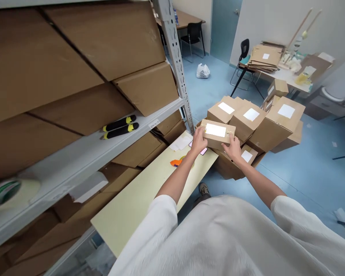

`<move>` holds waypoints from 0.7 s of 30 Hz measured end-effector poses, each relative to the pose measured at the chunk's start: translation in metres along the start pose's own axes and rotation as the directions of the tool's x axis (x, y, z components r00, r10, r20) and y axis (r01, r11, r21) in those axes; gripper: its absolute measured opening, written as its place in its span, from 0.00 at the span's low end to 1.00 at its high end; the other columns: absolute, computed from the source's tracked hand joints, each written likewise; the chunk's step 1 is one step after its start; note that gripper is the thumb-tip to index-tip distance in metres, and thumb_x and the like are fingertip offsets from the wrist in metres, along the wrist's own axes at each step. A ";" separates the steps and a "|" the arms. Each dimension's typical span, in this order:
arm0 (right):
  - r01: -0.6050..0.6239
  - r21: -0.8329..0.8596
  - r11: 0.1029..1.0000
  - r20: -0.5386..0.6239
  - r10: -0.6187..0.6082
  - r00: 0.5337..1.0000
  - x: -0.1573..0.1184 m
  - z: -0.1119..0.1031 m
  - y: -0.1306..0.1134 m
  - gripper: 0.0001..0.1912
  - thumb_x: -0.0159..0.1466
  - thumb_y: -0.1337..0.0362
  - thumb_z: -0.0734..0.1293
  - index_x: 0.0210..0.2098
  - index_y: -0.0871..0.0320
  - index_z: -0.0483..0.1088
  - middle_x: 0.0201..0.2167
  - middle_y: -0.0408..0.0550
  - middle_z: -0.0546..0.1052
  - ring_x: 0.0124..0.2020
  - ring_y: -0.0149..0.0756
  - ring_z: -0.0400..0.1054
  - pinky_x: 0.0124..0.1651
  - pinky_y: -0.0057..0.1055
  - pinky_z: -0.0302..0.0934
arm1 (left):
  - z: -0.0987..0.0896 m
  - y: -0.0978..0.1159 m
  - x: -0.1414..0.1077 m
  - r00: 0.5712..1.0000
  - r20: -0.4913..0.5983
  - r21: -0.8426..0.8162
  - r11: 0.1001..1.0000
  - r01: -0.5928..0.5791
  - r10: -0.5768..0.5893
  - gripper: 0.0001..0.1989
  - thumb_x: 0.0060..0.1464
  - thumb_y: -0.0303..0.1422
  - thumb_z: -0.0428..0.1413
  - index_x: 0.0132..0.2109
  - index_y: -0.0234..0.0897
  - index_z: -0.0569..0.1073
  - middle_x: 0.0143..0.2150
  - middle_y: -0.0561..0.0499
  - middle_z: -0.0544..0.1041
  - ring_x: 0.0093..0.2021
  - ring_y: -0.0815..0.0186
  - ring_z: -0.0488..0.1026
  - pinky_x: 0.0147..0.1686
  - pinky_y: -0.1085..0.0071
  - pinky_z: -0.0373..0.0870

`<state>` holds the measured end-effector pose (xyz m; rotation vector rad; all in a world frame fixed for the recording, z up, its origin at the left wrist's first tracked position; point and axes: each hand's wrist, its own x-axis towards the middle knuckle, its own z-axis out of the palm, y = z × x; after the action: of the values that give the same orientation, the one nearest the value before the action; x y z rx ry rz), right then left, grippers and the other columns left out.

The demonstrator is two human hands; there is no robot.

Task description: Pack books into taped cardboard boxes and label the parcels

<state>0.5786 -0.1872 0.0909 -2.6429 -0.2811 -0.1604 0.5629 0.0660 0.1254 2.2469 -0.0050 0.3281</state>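
Between my two hands is a small cardboard box (213, 142) with a blank-looking white label (215, 130) on its top face. My left hand (199, 140) grips its left end, and my right hand (233, 148) grips the right end. The box is held at the far corner of a pale yellow board (149, 191), in front of a heap of labelled cartons (248, 115). Close to my left hand, a phone (203, 150) lies on the board, partly hidden. An orange tape dispenser (176, 163) lies nearer, partly covered by my left forearm.
At left stands a metal shelf (149, 132) packed with large cartons (103, 34). Two black-and-yellow cutters (120, 130) and a tape roll (11, 193) lie on it. Behind the heap, a table (297, 81) bears flattened cardboard (264, 57). A white plastic bag (202, 71) sits on the blue floor.
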 end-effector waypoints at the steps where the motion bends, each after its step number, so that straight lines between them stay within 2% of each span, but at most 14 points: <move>1: -0.019 -0.007 1.000 0.011 0.019 1.000 0.007 0.002 -0.002 0.47 0.71 0.48 0.67 0.82 0.57 0.48 0.68 0.70 0.65 0.67 0.65 0.62 0.61 0.57 0.68 | -0.002 -0.007 0.013 1.000 0.016 -0.007 1.000 -0.018 0.018 0.42 0.52 0.16 0.53 0.74 0.38 0.65 0.73 0.38 0.65 0.75 0.50 0.64 0.78 0.52 0.62; 5: -0.073 -0.050 0.996 0.060 0.076 0.995 0.021 0.012 -0.008 0.44 0.71 0.52 0.68 0.81 0.57 0.52 0.66 0.68 0.69 0.61 0.61 0.69 0.57 0.50 0.70 | -0.007 -0.032 0.056 0.992 0.106 0.007 0.997 -0.075 0.073 0.43 0.51 0.16 0.53 0.74 0.40 0.67 0.71 0.39 0.66 0.72 0.50 0.68 0.74 0.53 0.67; 9: -0.096 -0.122 0.988 0.075 0.106 0.991 0.023 0.022 -0.011 0.41 0.71 0.54 0.68 0.79 0.55 0.54 0.59 0.64 0.73 0.56 0.58 0.72 0.53 0.46 0.70 | -0.005 -0.054 0.084 0.966 0.220 0.066 0.986 -0.155 0.137 0.41 0.54 0.18 0.52 0.74 0.45 0.68 0.69 0.41 0.69 0.72 0.48 0.66 0.73 0.48 0.68; 14: -0.101 -0.222 0.970 0.066 0.119 0.991 0.025 0.029 -0.014 0.38 0.71 0.50 0.70 0.75 0.57 0.61 0.52 0.61 0.75 0.53 0.57 0.71 0.54 0.46 0.67 | 0.003 -0.073 0.103 0.947 0.294 0.081 0.983 -0.162 0.132 0.34 0.58 0.21 0.53 0.70 0.44 0.72 0.65 0.40 0.73 0.69 0.47 0.69 0.71 0.48 0.68; 21: -0.067 -0.275 0.959 0.031 0.079 0.996 0.031 0.031 -0.022 0.35 0.72 0.46 0.69 0.71 0.59 0.64 0.51 0.61 0.75 0.53 0.56 0.69 0.54 0.45 0.65 | 0.002 -0.084 0.115 0.939 0.301 0.079 0.978 -0.195 0.163 0.29 0.62 0.22 0.52 0.67 0.42 0.75 0.61 0.39 0.74 0.66 0.47 0.69 0.69 0.49 0.69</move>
<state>0.6063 -0.1485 0.0782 -2.9296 -0.1856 -0.1275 0.6841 0.1308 0.0876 2.3891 -0.3597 0.0888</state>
